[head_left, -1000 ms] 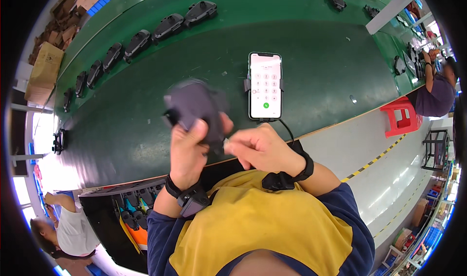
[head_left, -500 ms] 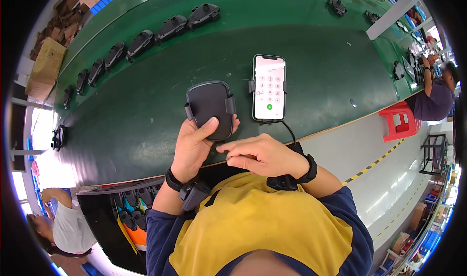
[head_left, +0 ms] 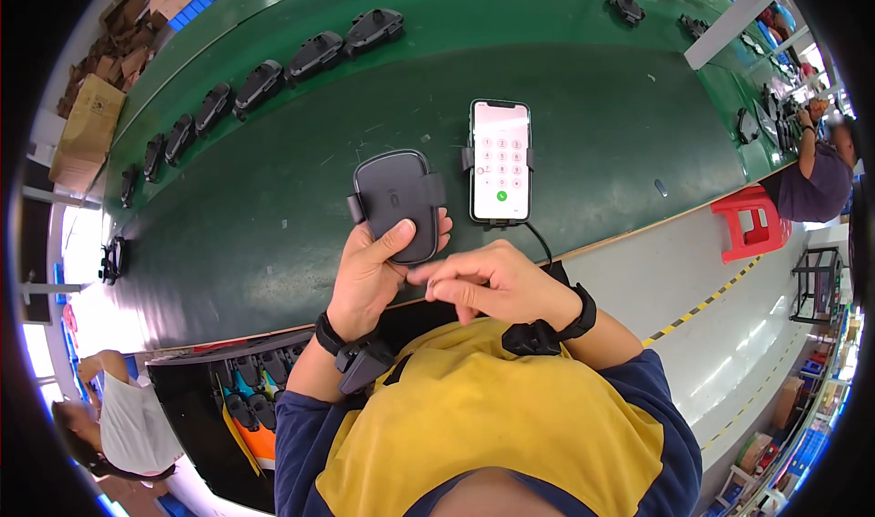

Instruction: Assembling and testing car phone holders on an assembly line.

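My left hand (head_left: 366,275) is closed around the lower part of a black phone holder (head_left: 396,193), its thumb on the padded face. Two side arms stick out from the holder, whose face is turned up. Just below its bottom edge is my right hand (head_left: 497,284), with the index finger stretched toward the left palm and the thumb apart from it. I see nothing held in the right hand; its fingertips are a little blurred. On the table to the right, a phone (head_left: 500,163) with a lit keypad screen sits clamped in another holder, with a black cable (head_left: 540,241) running from it.
Several black holders (head_left: 259,88) stand in a row along the far left of the green table (head_left: 592,134). Another holder (head_left: 626,9) lies far right. A bin (head_left: 246,398) of parts is below the table edge. A red stool (head_left: 752,225) and co-workers are at both sides.
The holder in my left hand has tilted slightly, so its face catches the light differently. The right hand stays close below it, its fingers shifted a little.
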Action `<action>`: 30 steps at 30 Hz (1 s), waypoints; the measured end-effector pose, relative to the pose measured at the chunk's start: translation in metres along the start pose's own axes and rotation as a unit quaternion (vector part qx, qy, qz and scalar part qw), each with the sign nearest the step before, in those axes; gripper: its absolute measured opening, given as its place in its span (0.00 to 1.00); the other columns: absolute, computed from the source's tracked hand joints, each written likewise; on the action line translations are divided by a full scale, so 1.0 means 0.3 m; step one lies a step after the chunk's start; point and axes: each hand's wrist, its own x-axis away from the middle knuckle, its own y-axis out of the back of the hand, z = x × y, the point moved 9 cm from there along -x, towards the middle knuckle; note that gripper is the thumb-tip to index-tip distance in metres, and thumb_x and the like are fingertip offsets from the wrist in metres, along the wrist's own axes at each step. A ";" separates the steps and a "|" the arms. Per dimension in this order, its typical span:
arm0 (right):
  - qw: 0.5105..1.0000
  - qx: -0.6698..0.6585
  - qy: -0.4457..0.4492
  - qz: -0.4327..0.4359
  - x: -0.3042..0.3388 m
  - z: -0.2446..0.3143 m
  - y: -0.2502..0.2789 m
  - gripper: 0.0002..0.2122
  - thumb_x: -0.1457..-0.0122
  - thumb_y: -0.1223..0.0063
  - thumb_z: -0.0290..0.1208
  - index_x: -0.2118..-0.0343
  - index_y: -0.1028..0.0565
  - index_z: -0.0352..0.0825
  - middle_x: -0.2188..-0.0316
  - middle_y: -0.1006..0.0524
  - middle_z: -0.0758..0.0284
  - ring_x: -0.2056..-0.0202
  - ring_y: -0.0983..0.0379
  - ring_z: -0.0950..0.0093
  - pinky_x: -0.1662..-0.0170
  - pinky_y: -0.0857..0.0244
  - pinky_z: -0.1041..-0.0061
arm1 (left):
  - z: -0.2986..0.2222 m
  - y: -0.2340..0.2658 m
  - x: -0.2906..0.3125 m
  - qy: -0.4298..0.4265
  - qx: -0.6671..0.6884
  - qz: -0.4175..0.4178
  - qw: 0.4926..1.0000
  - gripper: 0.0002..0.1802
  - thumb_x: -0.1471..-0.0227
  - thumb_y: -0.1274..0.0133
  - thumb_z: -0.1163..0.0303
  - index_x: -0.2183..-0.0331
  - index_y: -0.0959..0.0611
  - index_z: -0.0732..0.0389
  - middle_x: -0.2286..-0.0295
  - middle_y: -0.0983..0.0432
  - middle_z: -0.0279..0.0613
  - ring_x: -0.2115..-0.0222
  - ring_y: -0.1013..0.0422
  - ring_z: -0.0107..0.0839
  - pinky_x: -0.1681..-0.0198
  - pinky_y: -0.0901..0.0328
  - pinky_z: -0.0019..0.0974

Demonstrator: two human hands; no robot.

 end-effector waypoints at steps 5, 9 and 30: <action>0.996 0.012 0.072 -0.045 0.018 0.016 0.051 0.08 0.43 0.54 0.28 0.66 0.26 0.30 0.69 0.23 0.63 0.80 0.27 0.79 0.76 0.34 0.83 | 0.023 -0.022 -0.034 0.017 0.015 0.001 1.000 0.23 0.51 0.48 0.69 0.56 0.32 0.73 0.61 0.30 0.54 0.60 0.30 0.40 0.56 0.33 0.39; 0.989 -0.010 0.112 -0.099 0.083 0.080 0.140 0.09 0.42 0.56 0.29 0.68 0.26 0.28 0.71 0.22 0.61 0.80 0.27 0.79 0.76 0.33 0.82 | -0.054 -0.024 -0.051 0.020 -0.028 -0.002 0.999 0.22 0.53 0.48 0.72 0.57 0.32 0.74 0.63 0.29 0.53 0.62 0.29 0.40 0.56 0.33 0.39; 0.615 0.379 0.085 -0.686 0.582 -0.192 0.619 0.05 0.45 0.51 0.28 0.70 0.27 0.33 0.84 0.27 0.64 0.85 0.30 0.70 0.82 0.39 0.77 | -0.187 -0.357 -0.997 -0.436 -0.828 -0.019 0.352 0.06 0.60 0.51 0.73 0.74 0.27 0.61 0.78 0.27 0.42 0.76 0.28 0.38 0.75 0.34 0.33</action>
